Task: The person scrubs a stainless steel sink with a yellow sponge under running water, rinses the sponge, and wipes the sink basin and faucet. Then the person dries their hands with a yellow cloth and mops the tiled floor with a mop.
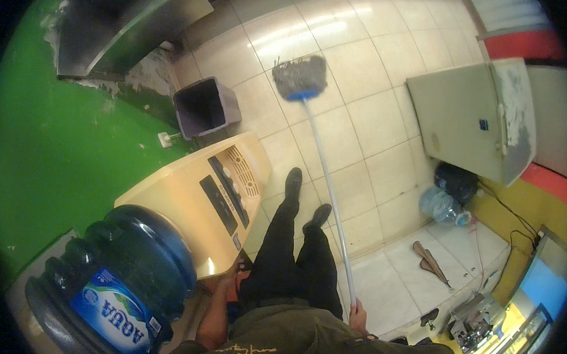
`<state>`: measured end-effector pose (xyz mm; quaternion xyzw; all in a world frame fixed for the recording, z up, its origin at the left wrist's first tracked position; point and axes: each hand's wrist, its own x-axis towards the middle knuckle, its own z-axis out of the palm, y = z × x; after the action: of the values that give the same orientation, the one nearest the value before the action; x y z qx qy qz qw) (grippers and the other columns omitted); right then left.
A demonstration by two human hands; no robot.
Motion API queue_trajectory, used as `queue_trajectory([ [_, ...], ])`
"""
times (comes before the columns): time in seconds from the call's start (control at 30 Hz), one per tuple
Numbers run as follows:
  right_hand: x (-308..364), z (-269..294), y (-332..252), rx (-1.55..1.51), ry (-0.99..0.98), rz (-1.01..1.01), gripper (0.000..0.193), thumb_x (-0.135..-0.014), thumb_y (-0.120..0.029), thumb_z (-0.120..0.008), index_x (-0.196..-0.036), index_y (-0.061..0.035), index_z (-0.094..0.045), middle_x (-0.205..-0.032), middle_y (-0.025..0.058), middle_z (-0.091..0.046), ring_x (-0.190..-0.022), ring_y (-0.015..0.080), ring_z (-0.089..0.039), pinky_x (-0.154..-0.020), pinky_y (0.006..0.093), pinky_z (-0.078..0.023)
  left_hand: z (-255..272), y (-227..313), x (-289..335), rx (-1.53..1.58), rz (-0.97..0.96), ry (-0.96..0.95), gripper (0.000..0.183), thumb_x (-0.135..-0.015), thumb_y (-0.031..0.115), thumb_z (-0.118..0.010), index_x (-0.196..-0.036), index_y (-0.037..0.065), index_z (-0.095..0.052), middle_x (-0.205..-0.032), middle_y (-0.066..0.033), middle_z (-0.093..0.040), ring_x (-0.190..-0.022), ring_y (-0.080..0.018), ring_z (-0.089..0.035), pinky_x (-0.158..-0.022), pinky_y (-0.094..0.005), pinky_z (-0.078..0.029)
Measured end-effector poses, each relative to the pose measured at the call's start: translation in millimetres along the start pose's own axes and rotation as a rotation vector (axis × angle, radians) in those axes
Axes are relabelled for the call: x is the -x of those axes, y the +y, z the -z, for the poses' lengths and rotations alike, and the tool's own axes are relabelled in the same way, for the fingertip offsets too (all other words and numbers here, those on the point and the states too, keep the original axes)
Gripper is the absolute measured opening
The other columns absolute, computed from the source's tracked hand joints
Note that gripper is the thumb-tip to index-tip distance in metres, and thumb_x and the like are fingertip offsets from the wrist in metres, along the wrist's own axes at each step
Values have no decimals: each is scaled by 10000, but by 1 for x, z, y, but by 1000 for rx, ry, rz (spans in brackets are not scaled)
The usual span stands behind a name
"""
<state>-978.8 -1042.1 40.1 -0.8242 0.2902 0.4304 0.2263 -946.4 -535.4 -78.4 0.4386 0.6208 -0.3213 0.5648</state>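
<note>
My right hand (357, 316) is closed around the upper end of the mop's long pale handle (332, 193), near my right hip. The handle runs forward to a blue clamp and a grey string mop head (301, 76), which rests on the tiled floor. Down at my left side, my left hand (233, 272) is beside the cream water dispenser (188, 194). An orange-red thing (241, 282) shows next to that hand; its kind is unclear. The left fingers are mostly hidden, so their grip does not show. A large blue water bottle (132, 265) sits on the dispenser.
A grey bin (204, 109) stands past the dispenser along the green wall (58, 144). At the right are a worn pale refrigerator (456, 116), a clear water jug (443, 206) and a brown long-shaped object (429, 262) on a tiled ledge (387, 290). Cables hang by the yellow wall.
</note>
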Motion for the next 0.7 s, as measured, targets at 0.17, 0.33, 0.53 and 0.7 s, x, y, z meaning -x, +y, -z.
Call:
queue_trajectory([
  [0.17, -55, 16, -33, 74, 32, 126, 433, -1052, -232, -473, -1435, -32, -504, -929, 296, -679, -829, 431, -692, -743, 501, -526, -22, 36, 25, -4, -32, -21, 565, -989, 466, -606, -1393, 78, -531, -1272, -91, -644, -1097, -228, -602, -920, -412, -544],
  [0.33, -239, -5, -214, -126, 48, 477, 402, -1048, -251, -491, -1357, 3, -540, -920, 317, -645, -877, 465, -676, -729, 528, -499, -24, 30, -13, -85, -156, -56, 431, -1047, 378, -529, -1346, 74, -593, -1259, -63, -667, -1085, -206, -650, -894, -361, -527],
  [0.53, -385, -21, -482, -174, 64, 567, 447, -1038, -361, -486, -1300, -11, -576, -1088, 315, -677, -1061, 498, -641, -922, 560, -504, -32, 20, -12, -222, -403, -79, 404, -1104, 334, -439, -1315, 18, -576, -1266, -112, -678, -1028, -209, -667, -909, -347, -548],
  [0.7, -385, -24, -403, -87, 93, 563, 479, -1025, -412, -491, -1335, -57, -576, -1106, 302, -679, -1062, 494, -642, -916, 567, -504, -31, -9, -15, -213, -372, -27, 335, -1087, 305, -494, -1297, 65, -596, -1218, -68, -688, -996, -163, -656, -864, -338, -537],
])
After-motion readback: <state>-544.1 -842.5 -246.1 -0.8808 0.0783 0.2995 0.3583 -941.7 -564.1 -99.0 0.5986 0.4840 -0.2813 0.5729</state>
